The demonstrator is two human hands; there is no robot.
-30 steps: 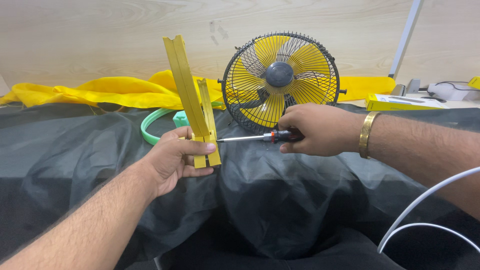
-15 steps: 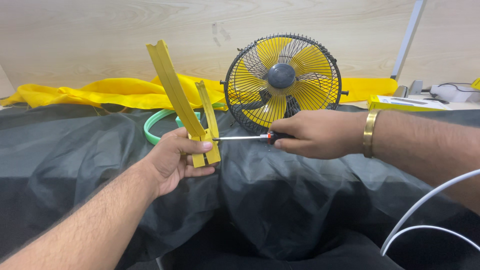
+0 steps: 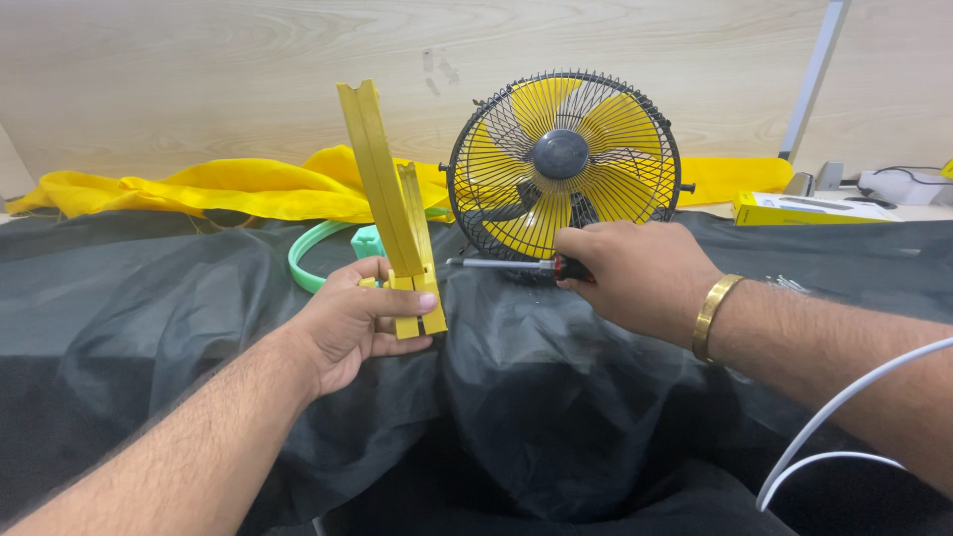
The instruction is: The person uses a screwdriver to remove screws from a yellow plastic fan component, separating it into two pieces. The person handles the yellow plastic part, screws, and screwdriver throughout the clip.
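The left hand (image 3: 352,323) is closed around the foot of a yellow plastic bracket (image 3: 389,203), two flat channel-shaped arms joined at the bottom, which stands nearly upright and leans a little away from the grip. It looks light and stiff, moulded plastic with smooth faces, so it could slip or twist if pinched only by the edges; the thick joined base, where the fingers already wrap it, seems the safest place to hold, since the long arms above might flex or snap under side load.

The right hand (image 3: 635,278) is closed on the handle of a screwdriver (image 3: 516,265), whose bare metal shaft points toward the bracket's base, the tip just beside it, contact unclear. Behind that grip stands a yellow fan (image 3: 563,164) on the black-draped table (image 3: 149,328)
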